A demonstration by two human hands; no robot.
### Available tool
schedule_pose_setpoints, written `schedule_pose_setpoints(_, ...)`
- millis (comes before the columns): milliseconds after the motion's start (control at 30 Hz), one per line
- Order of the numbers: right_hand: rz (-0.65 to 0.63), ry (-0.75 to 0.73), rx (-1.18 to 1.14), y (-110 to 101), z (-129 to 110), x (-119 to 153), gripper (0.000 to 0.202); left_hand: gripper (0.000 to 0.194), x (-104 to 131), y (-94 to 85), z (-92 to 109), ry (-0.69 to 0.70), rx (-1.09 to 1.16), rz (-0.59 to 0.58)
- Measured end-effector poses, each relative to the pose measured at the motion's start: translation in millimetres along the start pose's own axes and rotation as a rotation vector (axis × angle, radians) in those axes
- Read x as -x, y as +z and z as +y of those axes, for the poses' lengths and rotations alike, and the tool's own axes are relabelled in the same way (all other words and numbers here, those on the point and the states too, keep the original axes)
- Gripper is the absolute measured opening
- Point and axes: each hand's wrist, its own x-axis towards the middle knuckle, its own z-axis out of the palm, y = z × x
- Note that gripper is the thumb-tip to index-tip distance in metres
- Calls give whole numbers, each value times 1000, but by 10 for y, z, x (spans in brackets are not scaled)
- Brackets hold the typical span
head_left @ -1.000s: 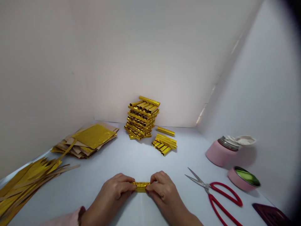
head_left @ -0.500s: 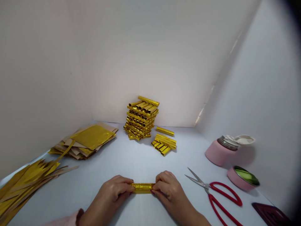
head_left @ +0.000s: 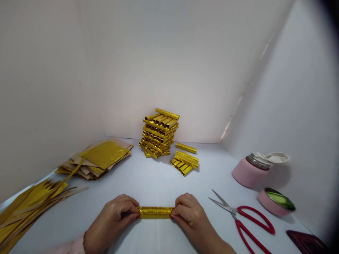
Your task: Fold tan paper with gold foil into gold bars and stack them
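Here, two hands (head_left: 116, 217), one gold roll (head_left: 155, 211)

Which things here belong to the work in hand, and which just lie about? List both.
In use: gold foil roll, left hand, right hand, stacked gold rolls, foil sheets, foil strips.
Lying about: red scissors, pink flask, pink lid.
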Motion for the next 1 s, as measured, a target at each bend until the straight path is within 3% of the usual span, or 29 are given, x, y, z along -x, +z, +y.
schedule_pose_setpoints(733,-114,43,-25,-140,25,-18,13,14,31,17,-36,-72,-40,13)
schedule_pose_setpoints(1000,-98,92,-71,-96,48,-19,11,15,26,22,-14,17,-29,20)
